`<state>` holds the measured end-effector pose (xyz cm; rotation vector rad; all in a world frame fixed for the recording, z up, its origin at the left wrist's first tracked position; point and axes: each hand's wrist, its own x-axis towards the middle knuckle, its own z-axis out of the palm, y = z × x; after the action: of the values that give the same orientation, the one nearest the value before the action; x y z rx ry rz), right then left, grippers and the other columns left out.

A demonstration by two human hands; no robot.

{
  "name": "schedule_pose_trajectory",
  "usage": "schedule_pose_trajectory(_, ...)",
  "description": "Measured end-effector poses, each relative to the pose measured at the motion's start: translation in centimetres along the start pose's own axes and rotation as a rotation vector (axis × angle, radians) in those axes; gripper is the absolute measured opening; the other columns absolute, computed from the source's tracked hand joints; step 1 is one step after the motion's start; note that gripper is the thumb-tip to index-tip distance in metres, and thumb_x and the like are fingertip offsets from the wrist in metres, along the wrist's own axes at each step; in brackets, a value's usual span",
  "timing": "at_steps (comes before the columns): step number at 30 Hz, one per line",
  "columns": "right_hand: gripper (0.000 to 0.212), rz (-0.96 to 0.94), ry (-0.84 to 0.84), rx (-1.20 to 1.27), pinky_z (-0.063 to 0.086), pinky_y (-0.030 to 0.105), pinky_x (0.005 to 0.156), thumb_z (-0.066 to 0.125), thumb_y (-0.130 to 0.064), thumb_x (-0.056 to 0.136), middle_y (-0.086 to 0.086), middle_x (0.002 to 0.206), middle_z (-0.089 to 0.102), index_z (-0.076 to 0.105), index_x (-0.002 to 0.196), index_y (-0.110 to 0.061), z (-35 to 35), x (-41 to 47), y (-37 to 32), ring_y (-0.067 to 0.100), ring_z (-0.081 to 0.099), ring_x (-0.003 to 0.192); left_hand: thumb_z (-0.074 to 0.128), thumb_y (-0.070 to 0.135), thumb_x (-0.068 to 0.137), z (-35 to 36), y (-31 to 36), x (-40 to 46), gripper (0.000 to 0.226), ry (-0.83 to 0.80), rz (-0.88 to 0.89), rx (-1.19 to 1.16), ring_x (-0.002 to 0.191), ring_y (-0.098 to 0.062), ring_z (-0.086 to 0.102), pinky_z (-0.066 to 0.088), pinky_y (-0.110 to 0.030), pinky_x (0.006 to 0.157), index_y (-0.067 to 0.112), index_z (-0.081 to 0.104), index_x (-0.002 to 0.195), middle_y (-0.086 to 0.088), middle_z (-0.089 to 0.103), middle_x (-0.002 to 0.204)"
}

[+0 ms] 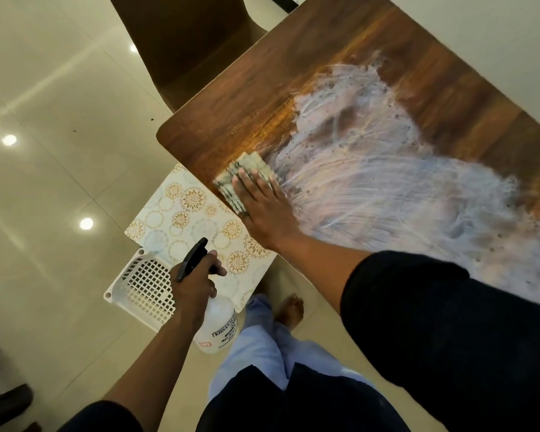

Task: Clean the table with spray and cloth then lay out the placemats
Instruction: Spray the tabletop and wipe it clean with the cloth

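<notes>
My right hand (262, 210) lies flat with straight fingers on a folded, soiled cloth (231, 182), pressing it onto the wooden table (293, 73) near its left edge. White foamy streaks (387, 182) with dark specks cover much of the tabletop to the right of the cloth. My left hand (194, 285) grips the neck of a clear spray bottle (219, 322) with a black trigger head, held off the table over the floor. A white placemat (184, 219) with gold floral circles rests on a white perforated basket (141, 285) below the table's edge.
A brown chair (181, 42) stands at the table's far left side. The tiled floor (44, 151) is glossy and reflects ceiling lights. My legs and a bare foot (290, 310) are beside the basket. Dark objects (3, 400) sit at the bottom left.
</notes>
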<state>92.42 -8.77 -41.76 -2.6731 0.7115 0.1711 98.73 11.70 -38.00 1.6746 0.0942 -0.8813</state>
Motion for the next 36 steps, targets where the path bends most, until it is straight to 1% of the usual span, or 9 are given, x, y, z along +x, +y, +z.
schedule_pose_trajectory(6,0.078,-0.014,0.081,-0.049,0.01,0.05,0.129,0.052,-0.031,0.1,-0.001,0.174,0.005,0.013,0.166,-0.02,2.4,-14.3,3.0,0.021,0.0,0.161,0.064,0.006,0.105,1.3,-0.6,-2.3,0.036,-0.045,0.022,-0.01,0.058,-0.016,0.065,0.038,-0.025,0.04,0.032,0.066,0.129,-0.008,0.069,0.063)
schedule_pose_trajectory(10,0.073,0.322,0.132,0.024,0.008,0.049,0.129,0.04,-0.044,0.099,0.0,0.173,0.013,0.022,0.165,-0.019,3.2,-17.9,2.7,0.023,0.008,0.161,0.066,0.008,0.104,2.1,-0.4,-2.8,0.034,-0.062,0.032,-0.014,0.057,-0.017,0.062,0.038,-0.025,0.04,0.035,0.067,0.126,-0.008,0.069,0.064)
schedule_pose_trajectory(12,0.076,0.483,0.157,0.033,0.002,0.049,0.128,0.042,-0.04,0.096,0.002,0.173,0.013,0.021,0.165,-0.018,3.6,-16.8,0.5,0.026,0.006,0.161,0.066,0.009,0.104,2.2,-0.2,-2.9,0.033,-0.064,0.039,-0.012,0.055,-0.018,0.061,0.038,-0.025,0.041,0.036,0.067,0.124,-0.008,0.069,0.064)
schedule_pose_trajectory(14,0.078,0.532,0.158,0.038,-0.005,0.048,0.128,0.042,-0.036,0.095,0.002,0.174,0.005,0.014,0.166,-0.019,3.9,-14.9,-1.2,0.027,-0.002,0.161,0.066,0.009,0.105,2.1,0.0,-2.9,0.033,-0.073,0.049,-0.017,0.055,-0.017,0.063,0.039,-0.024,0.04,0.037,0.068,0.12,-0.008,0.069,0.064)
schedule_pose_trajectory(19,0.077,0.148,0.061,0.076,-0.009,0.047,0.128,0.046,-0.029,0.102,-0.001,0.174,-0.001,0.006,0.167,-0.022,2.9,-10.0,-4.3,0.022,-0.01,0.16,0.067,0.013,0.104,0.6,0.4,-2.0,0.04,-0.082,0.046,0.034,0.06,-0.021,0.063,0.039,-0.026,0.041,0.03,0.063,0.141,-0.011,0.069,0.068)
schedule_pose_trajectory(22,0.073,0.096,0.04,0.062,-0.015,0.045,0.126,0.042,-0.029,0.104,-0.003,0.174,-0.003,0.005,0.167,-0.024,2.1,-6.0,-5.6,0.021,-0.012,0.16,0.068,0.014,0.103,-0.2,1.5,-0.5,0.044,-0.087,0.053,0.079,0.066,-0.027,0.061,0.038,-0.026,0.043,0.025,0.062,0.146,-0.007,0.07,0.066)
schedule_pose_trajectory(26,0.072,0.13,0.031,0.031,-0.016,0.043,0.126,0.04,-0.026,0.106,-0.006,0.174,-0.009,0.001,0.166,-0.026,2.0,-4.3,-6.2,0.018,-0.015,0.159,0.068,0.011,0.103,-1.1,2.6,0.4,0.034,-0.114,0.05,0.136,0.062,-0.018,0.067,0.037,-0.024,0.041,0.03,0.066,0.13,0.0,0.069,0.064)
schedule_pose_trajectory(32,0.075,0.148,0.095,0.067,0.006,0.048,0.129,0.046,-0.024,0.102,-0.003,0.174,0.001,0.008,0.167,-0.022,3.5,-10.2,-4.5,0.02,-0.006,0.161,0.069,0.007,0.102,-1.2,3.3,1.6,0.032,-0.177,0.031,0.212,0.057,-0.014,0.068,0.037,-0.024,0.04,0.038,0.073,0.107,0.0,0.068,0.062)
schedule_pose_trajectory(36,0.08,0.317,0.117,0.028,0.013,0.049,0.128,0.054,-0.033,0.1,-0.002,0.174,0.003,0.011,0.166,-0.021,5.1,-19.3,-2.7,0.02,0.001,0.161,0.071,0.011,0.102,-0.3,2.4,1.1,0.04,-0.314,0.008,0.304,0.066,-0.033,0.06,0.039,-0.028,0.045,0.038,0.084,0.075,-0.007,0.073,0.066)
